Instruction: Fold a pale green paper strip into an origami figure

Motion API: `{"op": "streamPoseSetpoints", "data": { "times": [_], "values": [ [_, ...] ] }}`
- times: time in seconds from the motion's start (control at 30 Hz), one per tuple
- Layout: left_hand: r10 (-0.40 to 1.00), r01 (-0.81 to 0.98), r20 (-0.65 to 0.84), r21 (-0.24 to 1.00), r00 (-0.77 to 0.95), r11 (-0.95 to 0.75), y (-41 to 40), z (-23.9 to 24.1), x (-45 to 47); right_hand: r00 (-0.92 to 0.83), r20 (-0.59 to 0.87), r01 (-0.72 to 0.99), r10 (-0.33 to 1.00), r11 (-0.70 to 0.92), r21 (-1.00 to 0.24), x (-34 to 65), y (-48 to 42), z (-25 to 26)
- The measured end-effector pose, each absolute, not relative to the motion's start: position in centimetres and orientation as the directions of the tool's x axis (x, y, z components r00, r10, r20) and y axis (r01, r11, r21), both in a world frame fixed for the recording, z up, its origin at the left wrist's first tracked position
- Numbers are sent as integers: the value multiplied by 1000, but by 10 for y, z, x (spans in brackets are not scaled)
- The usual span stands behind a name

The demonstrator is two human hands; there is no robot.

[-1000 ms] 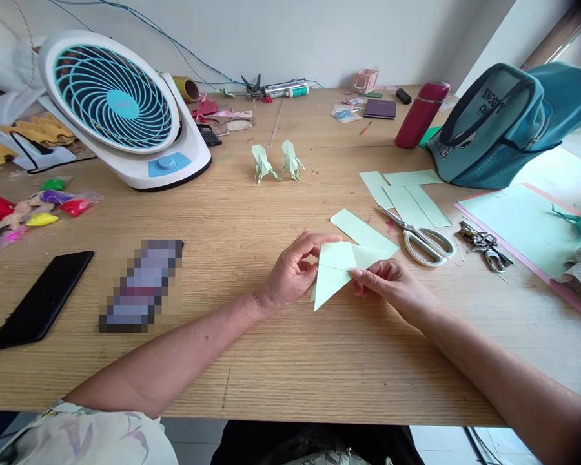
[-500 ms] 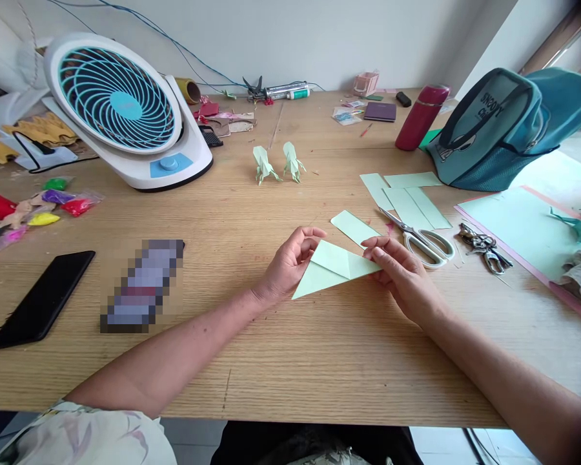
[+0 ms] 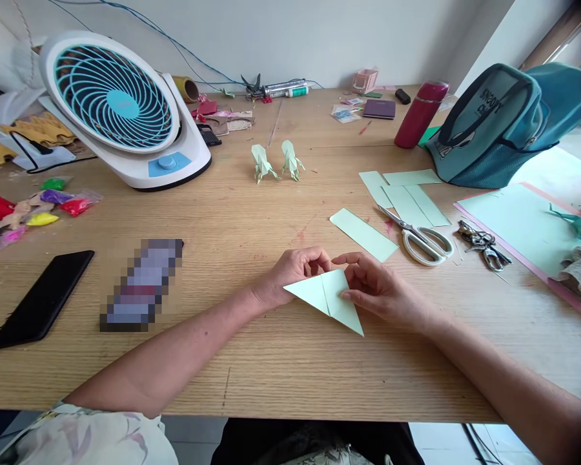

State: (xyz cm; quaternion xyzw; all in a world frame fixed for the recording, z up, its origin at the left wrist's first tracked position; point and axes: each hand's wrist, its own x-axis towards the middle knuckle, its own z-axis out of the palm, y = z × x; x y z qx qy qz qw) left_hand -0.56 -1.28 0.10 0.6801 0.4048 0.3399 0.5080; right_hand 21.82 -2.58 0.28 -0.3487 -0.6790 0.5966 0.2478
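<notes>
Though narrow, right grip (image 3: 386,289) on paper (image 3: 333,296).

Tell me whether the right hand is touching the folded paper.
Touching. The head view shows the right hand at the folded paper, thumb tip on its upper face, overlapping the edge, with no gap.

Before me I record a table (image 3: 223,219), light brown, its grain running from side to side, with reddish stains near the middle and a short dark scratch close to the front edge. Behind it I find a wall (image 3: 377,39), plain and off-white. To my right I note a wall corner (image 3: 513,39), brighter on one face, then a brown frame (image 3: 545,45); door or window, I cannot tell. Below, I see floor (image 3: 193,431) in pale tiles with visible joints. Light is strongest on the right, whitening the table there.
</notes>
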Motion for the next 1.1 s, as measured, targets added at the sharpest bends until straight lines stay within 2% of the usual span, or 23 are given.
{"op": "streamPoseSetpoints", "data": {
  "times": [0.2,0.33,0.43,0.57,0.67,0.77,0.9,1.0,1.1],
  "values": [
    [897,234,102,947,430,-220,-2,18,-18,-591,-91,113,801,-29,-993,215,-28,2],
    [835,198,-37,976,549,-87,4,34,-31,-520,-70,82,851,-32,-996,214,-28,3],
    [783,257,-57,957,619,-133,7,38,-36,-474,-82,130,877,-23,-991,213,-27,3],
    [794,325,-40,924,607,-202,6,33,-33,-485,-57,142,872,15,-990,214,-27,3],
    [794,364,-40,902,607,-232,4,30,-29,-463,22,191,886,124,-974,216,-27,5],
    [790,389,-9,874,613,-292,-1,30,-25,-460,151,303,875,314,-900,218,-27,12],
    [783,427,5,836,622,-344,-9,29,-18,-642,339,327,688,645,-690,217,-28,20],
    [785,468,-5,805,620,-365,-14,28,-13,-763,360,314,537,794,-520,213,-28,20],
    [789,489,-9,789,614,-372,-17,27,-10,-816,307,347,490,840,-418,210,-27,18]
  ]
}}
